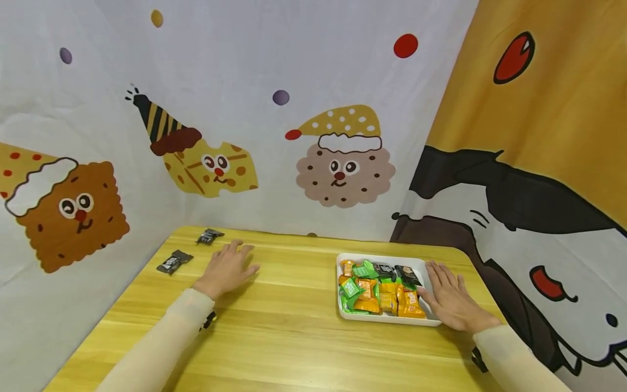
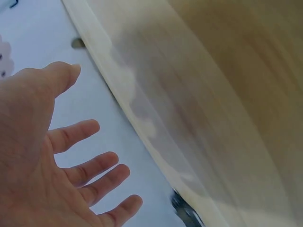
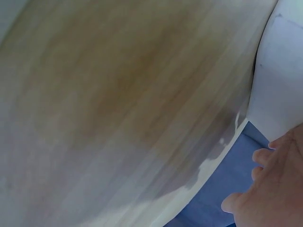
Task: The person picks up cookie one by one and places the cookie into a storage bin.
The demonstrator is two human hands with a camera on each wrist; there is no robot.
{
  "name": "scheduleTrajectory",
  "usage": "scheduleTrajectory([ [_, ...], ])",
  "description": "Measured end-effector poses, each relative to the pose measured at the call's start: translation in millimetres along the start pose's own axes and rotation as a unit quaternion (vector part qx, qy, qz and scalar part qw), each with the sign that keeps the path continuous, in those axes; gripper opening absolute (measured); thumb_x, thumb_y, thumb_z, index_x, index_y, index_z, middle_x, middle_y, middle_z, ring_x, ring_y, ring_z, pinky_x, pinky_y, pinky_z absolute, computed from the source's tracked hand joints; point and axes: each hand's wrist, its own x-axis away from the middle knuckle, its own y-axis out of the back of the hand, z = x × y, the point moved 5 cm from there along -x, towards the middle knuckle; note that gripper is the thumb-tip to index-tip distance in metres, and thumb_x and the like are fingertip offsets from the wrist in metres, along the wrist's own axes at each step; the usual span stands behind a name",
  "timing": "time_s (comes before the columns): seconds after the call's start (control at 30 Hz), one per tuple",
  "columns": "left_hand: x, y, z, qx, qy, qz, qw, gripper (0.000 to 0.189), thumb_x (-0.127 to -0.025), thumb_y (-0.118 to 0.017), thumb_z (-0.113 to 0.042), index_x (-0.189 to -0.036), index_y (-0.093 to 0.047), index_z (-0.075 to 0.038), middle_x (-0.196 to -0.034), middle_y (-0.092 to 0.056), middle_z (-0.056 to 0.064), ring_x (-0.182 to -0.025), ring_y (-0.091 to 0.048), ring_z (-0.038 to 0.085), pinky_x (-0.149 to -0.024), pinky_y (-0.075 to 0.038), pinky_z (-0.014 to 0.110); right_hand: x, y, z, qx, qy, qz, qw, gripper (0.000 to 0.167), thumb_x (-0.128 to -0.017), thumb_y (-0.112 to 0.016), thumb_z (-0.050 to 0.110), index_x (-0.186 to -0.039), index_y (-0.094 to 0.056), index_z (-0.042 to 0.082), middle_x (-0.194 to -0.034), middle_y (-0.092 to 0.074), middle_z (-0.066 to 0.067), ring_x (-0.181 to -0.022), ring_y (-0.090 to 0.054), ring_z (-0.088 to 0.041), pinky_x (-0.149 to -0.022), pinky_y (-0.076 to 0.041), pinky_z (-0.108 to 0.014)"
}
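Note:
My left hand (image 1: 227,269) hovers over the left part of the table, fingers spread and loosely bent, holding nothing. Its spread palm (image 2: 33,165) shows in the left wrist view. Beyond it lie two small black wrapped packets, one (image 1: 174,262) nearer and one (image 1: 209,236) by the back edge. At the right, my right hand (image 1: 453,299) is at the right end of a white tray (image 1: 387,319), its fingers fairly straight along the rim and its thumb over the inside. Orange packets (image 1: 367,295), green packets (image 1: 364,269) and black packets (image 1: 407,275) fill much of the tray.
The wooden table (image 1: 289,337) meets a cloth backdrop (image 1: 235,65) printed with cartoon snacks at the back. Another cartoon-printed cloth (image 1: 539,125) hangs along the right side, close to my right arm.

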Motion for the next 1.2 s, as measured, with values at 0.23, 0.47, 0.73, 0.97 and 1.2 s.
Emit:
scheduleTrajectory([
  [0.23,8.9,15.3,39.2,0.013,0.036,-0.009,0.9992,0.065,-0.116,-0.074,-0.041,-0.168,-0.059,-0.005,-0.173,-0.047,0.039,-0.157,-0.047,0.067,-0.116,-0.045,0.092,2.6,5,0,0.000,-0.002,-0.007,1.0000,0.091,-0.124,-0.047,0.055,-0.185,-0.013,-0.004,-0.191,-0.012,-0.036,-0.175,-0.010,-0.066,-0.133,-0.004,-0.095],
  [0.47,23.8,27.5,75.6,0.004,0.071,0.004,0.9975,0.068,-0.115,-0.073,-0.041,-0.169,-0.057,-0.002,-0.172,-0.041,0.046,-0.156,-0.040,0.073,-0.119,-0.037,0.095,4.2,2,-2,-0.004,-0.004,-0.004,1.0000,0.092,-0.124,-0.047,0.056,-0.185,-0.013,-0.003,-0.192,-0.010,-0.036,-0.175,-0.008,-0.066,-0.133,-0.002,-0.095],
  [0.73,42.3,34.0,116.0,0.019,0.116,0.040,0.9923,0.069,-0.116,-0.070,-0.036,-0.171,-0.051,0.002,-0.173,-0.029,0.053,-0.154,-0.031,0.080,-0.116,-0.034,0.099,3.5,3,-1,0.002,0.001,-0.009,1.0000,0.090,-0.124,-0.046,0.056,-0.185,-0.014,-0.002,-0.192,-0.012,-0.035,-0.174,-0.010,-0.067,-0.131,-0.004,-0.097],
  [0.97,49.3,32.0,133.0,0.021,0.120,0.051,0.9912,0.066,-0.117,-0.067,-0.036,-0.169,-0.052,0.003,-0.166,-0.036,0.052,-0.144,-0.042,0.079,-0.101,-0.049,0.092,1.9,1,-1,0.006,0.002,-0.009,0.9999,0.090,-0.124,-0.046,0.056,-0.185,-0.014,-0.002,-0.192,-0.013,-0.035,-0.174,-0.010,-0.067,-0.130,-0.005,-0.098],
  [1.2,49.8,31.6,139.2,0.015,0.103,0.037,0.9939,0.057,-0.116,-0.069,-0.025,-0.164,-0.058,0.005,-0.159,-0.044,0.054,-0.138,-0.050,0.077,-0.097,-0.055,0.086,2.2,0,1,0.011,0.002,-0.013,0.9999,0.089,-0.124,-0.047,0.056,-0.184,-0.017,-0.003,-0.192,-0.014,-0.035,-0.174,-0.012,-0.067,-0.130,-0.006,-0.097],
])
